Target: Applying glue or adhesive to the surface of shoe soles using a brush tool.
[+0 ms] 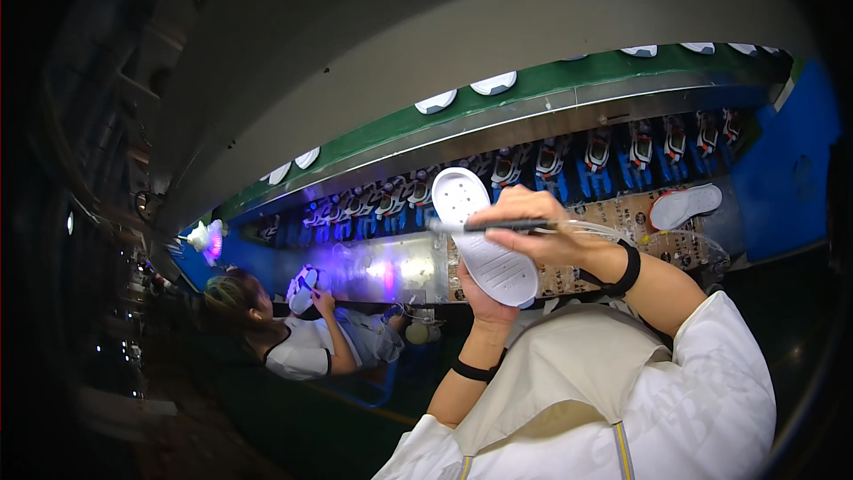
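Observation:
A white shoe sole (499,272), with small holes at its far end and grooves at its near end, is tilted up in front of me. My left hand (484,305) grips its near end from below, the fingers wrapped under it and mostly hidden. Above the sole, my right hand (526,216) is closed around a black pen-like tool (505,226). The tool points left across the sole's middle; its tip is blurred, and whether it touches the sole I cannot tell. A thin clear hose (597,230) runs from behind the tool to the right.
Another sole (686,206), white with a red edge, lies on the patterned bench top (613,213). Shoe uppers (551,156) stand in a row on blue holders behind. A green conveyor (373,137) carries white soles. A co-worker (306,338) at left holds a sole near a lamp (206,242).

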`<state>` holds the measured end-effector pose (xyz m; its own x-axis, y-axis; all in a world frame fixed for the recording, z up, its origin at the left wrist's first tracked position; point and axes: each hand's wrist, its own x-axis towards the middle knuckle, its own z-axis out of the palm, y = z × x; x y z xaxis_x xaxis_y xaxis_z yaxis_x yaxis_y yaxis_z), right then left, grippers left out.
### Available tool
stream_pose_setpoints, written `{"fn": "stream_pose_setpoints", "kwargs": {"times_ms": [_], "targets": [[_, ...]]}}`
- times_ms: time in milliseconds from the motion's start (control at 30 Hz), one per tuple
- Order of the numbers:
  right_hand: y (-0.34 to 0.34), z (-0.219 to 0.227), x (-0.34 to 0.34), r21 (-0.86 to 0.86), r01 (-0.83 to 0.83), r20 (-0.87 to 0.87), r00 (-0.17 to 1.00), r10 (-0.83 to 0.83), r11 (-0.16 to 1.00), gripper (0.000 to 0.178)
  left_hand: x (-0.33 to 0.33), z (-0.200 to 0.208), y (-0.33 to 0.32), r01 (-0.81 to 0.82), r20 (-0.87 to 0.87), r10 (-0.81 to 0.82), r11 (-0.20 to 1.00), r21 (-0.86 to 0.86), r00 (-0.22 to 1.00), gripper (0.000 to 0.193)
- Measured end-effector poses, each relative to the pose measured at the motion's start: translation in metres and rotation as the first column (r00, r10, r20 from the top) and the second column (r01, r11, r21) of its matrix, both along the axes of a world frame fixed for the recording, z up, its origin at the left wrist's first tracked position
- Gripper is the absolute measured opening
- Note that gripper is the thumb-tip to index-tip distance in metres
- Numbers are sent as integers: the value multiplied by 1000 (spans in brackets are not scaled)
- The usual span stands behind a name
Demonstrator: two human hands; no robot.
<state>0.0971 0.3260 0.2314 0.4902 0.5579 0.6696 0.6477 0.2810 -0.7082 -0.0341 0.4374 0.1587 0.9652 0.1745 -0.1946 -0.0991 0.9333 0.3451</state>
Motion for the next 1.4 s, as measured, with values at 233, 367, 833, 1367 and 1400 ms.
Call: {"fn": "stream_pose_setpoints", "kwargs": {"times_ms": [233, 367, 833, 1367, 1400], "targets": [[6, 12, 6, -156, -213, 314, 915, 253, 964, 35, 3, 7, 11, -84, -43, 89, 991, 103, 995, 65], [11, 11, 1, -68, 244, 270, 938, -217, 967, 39, 7, 14, 19, -37, 61, 40, 998, -47, 997, 63], [14, 32, -24, -254, -402, 298, 833, 466, 880, 32, 0, -5, 42, -157, 197, 146, 987, 40, 969, 71], [2, 49, -34, -301, -448, 315, 787, 531, 842, 32, 5, 49, 62, 72, 338, -38, 993, -89, 940, 75], [0, 53, -35, -302, -448, 312, 787, 532, 841, 32, 4, 52, 63, 85, 320, -56, 993, -78, 946, 74]]}}
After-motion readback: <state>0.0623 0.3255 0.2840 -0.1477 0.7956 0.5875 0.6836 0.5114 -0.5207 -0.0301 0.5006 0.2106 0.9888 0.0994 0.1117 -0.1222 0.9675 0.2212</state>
